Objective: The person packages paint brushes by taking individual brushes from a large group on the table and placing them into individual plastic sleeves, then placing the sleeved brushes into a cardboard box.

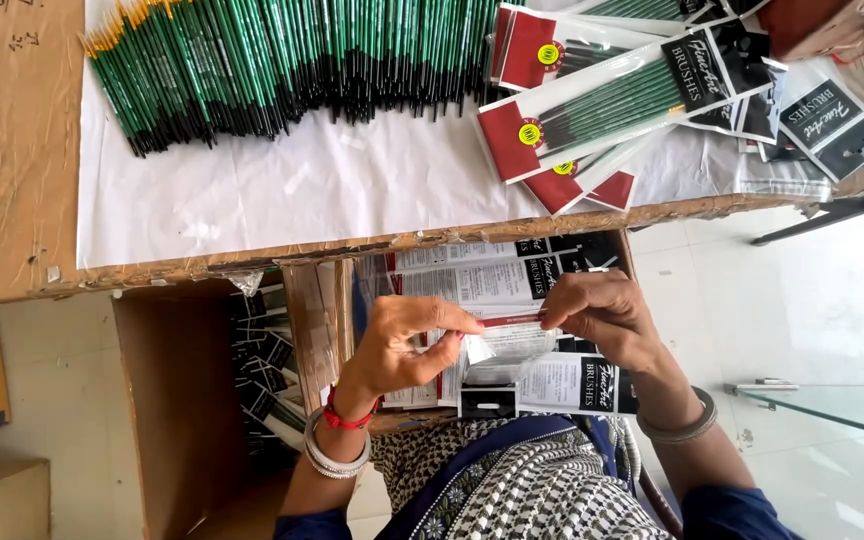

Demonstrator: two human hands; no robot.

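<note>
My left hand and my right hand together pinch a clear plastic sleeve over my lap, below the table's edge. The left thumb and forefinger grip its left end, the right fingers hold its right end. Under my hands lies a stack of printed black, white and red packaging cards. On the table's white sheet above lies a long row of green-handled paintbrushes with black ends, and to its right a pile of packed brush sets in clear sleeves.
A cardboard box at my left holds more packaging cards. Brown cardboard covers the table's left part. A glass panel stands at the right above a pale tiled floor. A dark metal leg shows under the table's right end.
</note>
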